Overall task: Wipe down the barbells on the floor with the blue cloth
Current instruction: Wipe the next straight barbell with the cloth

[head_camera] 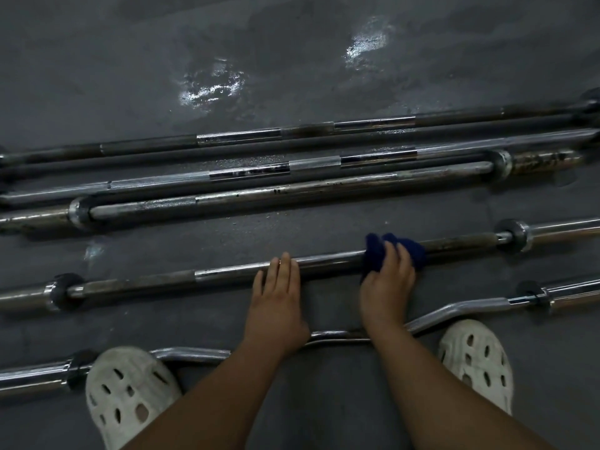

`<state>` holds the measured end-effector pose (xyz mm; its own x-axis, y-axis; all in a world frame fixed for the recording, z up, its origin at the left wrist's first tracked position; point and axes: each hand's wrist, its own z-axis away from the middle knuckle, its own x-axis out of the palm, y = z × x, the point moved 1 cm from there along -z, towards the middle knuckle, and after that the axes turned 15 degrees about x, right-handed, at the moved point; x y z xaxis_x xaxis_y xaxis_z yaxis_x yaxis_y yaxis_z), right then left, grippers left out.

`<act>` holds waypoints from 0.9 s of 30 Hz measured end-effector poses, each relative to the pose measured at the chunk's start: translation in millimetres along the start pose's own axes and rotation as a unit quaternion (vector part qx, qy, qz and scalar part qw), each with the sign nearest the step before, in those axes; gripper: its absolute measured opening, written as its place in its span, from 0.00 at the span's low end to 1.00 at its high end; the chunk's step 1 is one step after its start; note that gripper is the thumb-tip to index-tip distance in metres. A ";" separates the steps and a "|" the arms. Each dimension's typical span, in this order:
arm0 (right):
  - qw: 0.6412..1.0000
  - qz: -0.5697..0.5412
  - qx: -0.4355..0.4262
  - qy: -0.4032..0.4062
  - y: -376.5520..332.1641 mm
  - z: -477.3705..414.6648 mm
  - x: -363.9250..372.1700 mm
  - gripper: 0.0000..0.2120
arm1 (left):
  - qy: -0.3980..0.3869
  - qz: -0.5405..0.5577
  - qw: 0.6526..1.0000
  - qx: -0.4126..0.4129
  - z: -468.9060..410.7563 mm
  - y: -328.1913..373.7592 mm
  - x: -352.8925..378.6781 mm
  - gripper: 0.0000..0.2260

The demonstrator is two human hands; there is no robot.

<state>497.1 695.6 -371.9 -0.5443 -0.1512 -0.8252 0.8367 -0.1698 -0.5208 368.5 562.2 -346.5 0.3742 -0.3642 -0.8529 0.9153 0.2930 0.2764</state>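
Wiping is underway: right hand clutches cloth on bar; left hand rests flat, steadying it. Next, probably, slide the cloth along.

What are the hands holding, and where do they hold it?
The right hand grips the bunched blue cloth against the barbell shaft; the left hand rests flat on it.

Dark floor, wet spots; straight barbells + curl bar on it.
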 end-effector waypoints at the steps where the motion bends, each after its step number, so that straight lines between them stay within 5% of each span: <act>1: 0.988 -0.113 0.104 0.003 -11.4 3.5 1.5 0.26 | -0.001 0.002 1.000 0.000 -1.8 -0.3 -1.3 0.47; 2: 0.946 -0.232 0.227 -0.008 -26.7 4.6 3.9 0.25 | -0.003 0.005 1.000 0.002 -4.2 -1.0 -2.6 0.47; 4: 0.776 -0.439 0.446 -0.074 -56.0 5.0 18.6 0.26 | -0.007 0.013 1.000 0.004 -10.4 -4.4 -6.2 0.46; 6: 0.649 -0.523 0.518 -0.190 -70.4 12.4 28.3 0.21 | -0.006 0.021 1.000 0.007 -16.9 -11.5 -11.5 0.46; 9: 0.592 -0.531 0.537 -0.283 -68.5 4.9 15.6 0.06 | -0.004 0.030 0.999 0.014 -26.1 -19.6 -19.4 0.47; 11: 0.566 -0.576 0.541 -0.234 -66.8 -14.6 7.2 0.05 | -0.006 0.037 0.999 0.015 -30.2 -20.1 -21.3 0.47; 13: 0.558 -0.591 0.547 -0.202 -71.2 -14.5 8.3 0.05 | -0.006 0.038 0.999 0.010 -30.7 -20.0 -19.4 0.48; 18: 0.570 -0.508 0.555 -0.330 -87.1 17.7 29.5 0.06 | -0.012 0.041 0.999 0.017 -31.7 -21.6 -17.9 0.48; 23: 0.606 -0.545 0.560 -0.149 -57.2 -42.5 7.3 0.15 | -0.030 0.052 0.998 0.024 -29.0 -23.0 -22.6 0.48; 25: 0.650 -0.526 0.540 -0.095 -48.6 -54.7 -1.7 0.19 | -0.027 0.051 0.998 0.022 -27.3 -22.8 -21.6 0.48; 27: 0.743 -0.428 0.509 -0.070 -60.0 -42.1 4.7 0.20 | -0.020 0.050 0.998 0.019 -27.8 -23.0 -18.7 0.48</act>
<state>446.9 746.1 -353.8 -0.9112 0.3494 -0.2183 -0.2619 -0.9003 -0.3477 336.3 586.9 -349.1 0.4691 -0.3697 -0.8020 0.8776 0.2969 0.3765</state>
